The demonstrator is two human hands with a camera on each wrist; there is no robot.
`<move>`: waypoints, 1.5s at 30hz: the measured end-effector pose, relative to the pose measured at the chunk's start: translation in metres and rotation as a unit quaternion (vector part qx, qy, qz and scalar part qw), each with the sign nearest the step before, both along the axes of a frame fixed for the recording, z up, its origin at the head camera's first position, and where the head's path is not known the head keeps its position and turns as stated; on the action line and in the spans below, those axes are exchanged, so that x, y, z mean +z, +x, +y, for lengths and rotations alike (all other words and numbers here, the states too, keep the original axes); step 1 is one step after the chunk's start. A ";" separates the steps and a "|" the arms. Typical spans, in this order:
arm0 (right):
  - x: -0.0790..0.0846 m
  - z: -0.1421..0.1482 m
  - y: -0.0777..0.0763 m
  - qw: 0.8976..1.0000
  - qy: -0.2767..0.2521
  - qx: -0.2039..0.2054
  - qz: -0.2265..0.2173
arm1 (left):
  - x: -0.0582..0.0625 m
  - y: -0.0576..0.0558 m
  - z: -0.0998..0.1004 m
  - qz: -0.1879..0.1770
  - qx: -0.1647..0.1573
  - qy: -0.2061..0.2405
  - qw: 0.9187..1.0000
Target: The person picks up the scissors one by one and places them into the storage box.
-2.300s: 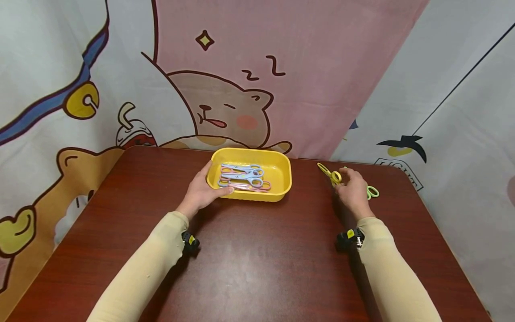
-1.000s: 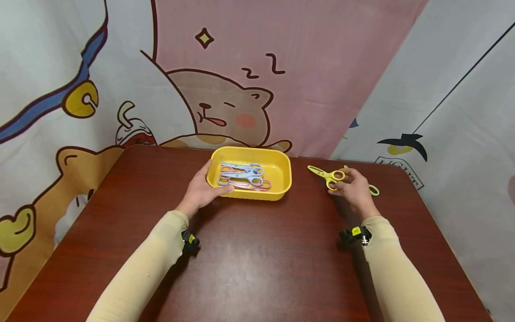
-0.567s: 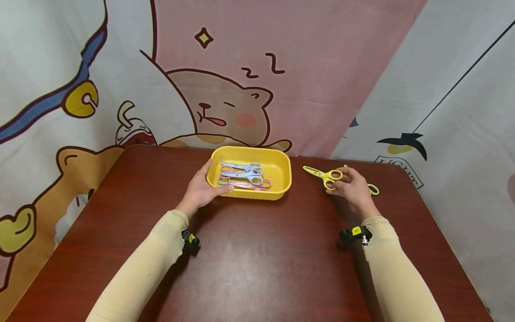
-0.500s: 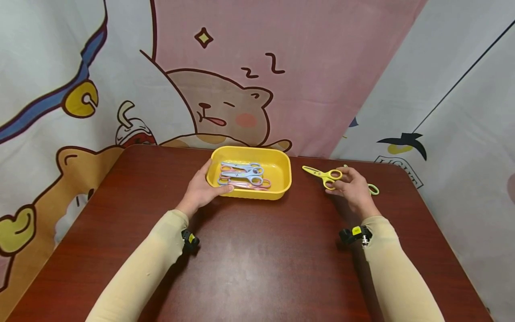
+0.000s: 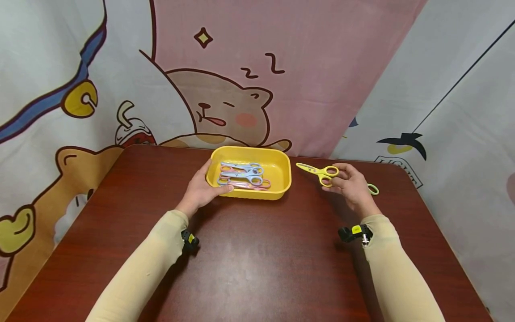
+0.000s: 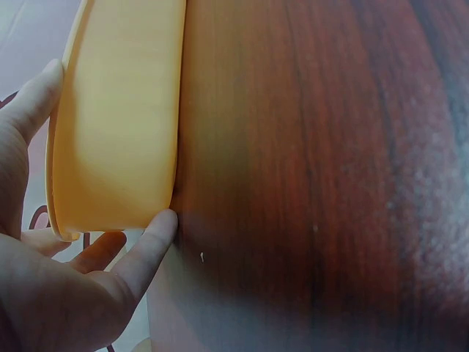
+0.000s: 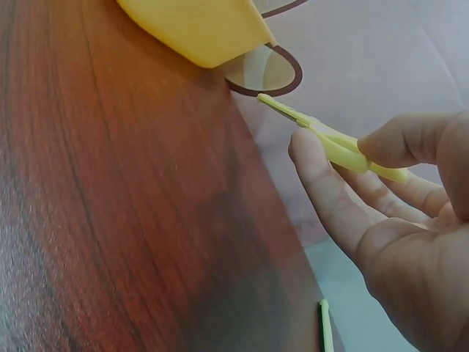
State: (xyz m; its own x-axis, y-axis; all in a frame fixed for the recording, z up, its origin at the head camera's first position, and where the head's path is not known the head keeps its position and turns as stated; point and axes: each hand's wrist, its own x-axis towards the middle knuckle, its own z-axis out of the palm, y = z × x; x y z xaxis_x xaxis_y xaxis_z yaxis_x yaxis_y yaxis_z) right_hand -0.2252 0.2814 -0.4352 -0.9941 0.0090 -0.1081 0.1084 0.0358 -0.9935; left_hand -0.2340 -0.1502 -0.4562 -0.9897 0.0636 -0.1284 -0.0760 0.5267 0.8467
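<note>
In the head view a yellow plastic bin (image 5: 283, 192) stands at the back middle of the table. Several blue scissors (image 5: 255, 180) and pink scissors (image 5: 265, 184) lie inside it. My left hand (image 5: 200, 188) grips the bin's left end, thumb along the near side; the left wrist view shows fingers against the bin's wall (image 6: 121, 125). My right hand (image 5: 351, 188) pinches yellow scissors (image 5: 319, 172) by the handles, blades pointing left towards the bin. The right wrist view shows these scissors (image 7: 341, 150) between thumb and fingers, above the table.
Light green scissors (image 5: 373, 189) lie on the table (image 5: 257, 259) behind my right hand, mostly hidden by it. A patterned curtain (image 5: 322, 67) hangs behind the table's back edge.
My right hand has taken hold of the yellow scissors, turned them and lifted them, moving slightly left towards the bin. My left hand stays on the bin.
</note>
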 end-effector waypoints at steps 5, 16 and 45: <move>0.004 -0.004 0.001 1.000 -0.005 0.012 0.006 | 0.000 0.000 0.000 0.001 -0.001 0.000 1.000; 0.012 -0.011 0.002 0.999 -0.020 0.022 0.016 | -0.001 0.000 -0.001 0.002 0.001 -0.004 1.000; 0.029 -0.028 0.003 0.996 -0.053 0.067 0.031 | 0.002 0.001 -0.001 -0.002 -0.001 -0.002 1.000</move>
State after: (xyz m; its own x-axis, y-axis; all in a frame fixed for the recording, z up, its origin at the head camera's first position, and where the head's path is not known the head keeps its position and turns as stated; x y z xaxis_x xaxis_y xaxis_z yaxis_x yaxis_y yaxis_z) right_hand -0.2221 0.2535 -0.4064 -0.9902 -0.1334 -0.0402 0.0486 -0.0603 -0.9970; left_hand -0.2330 -0.1514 -0.4546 -0.9890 0.0659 -0.1328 -0.0779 0.5309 0.8438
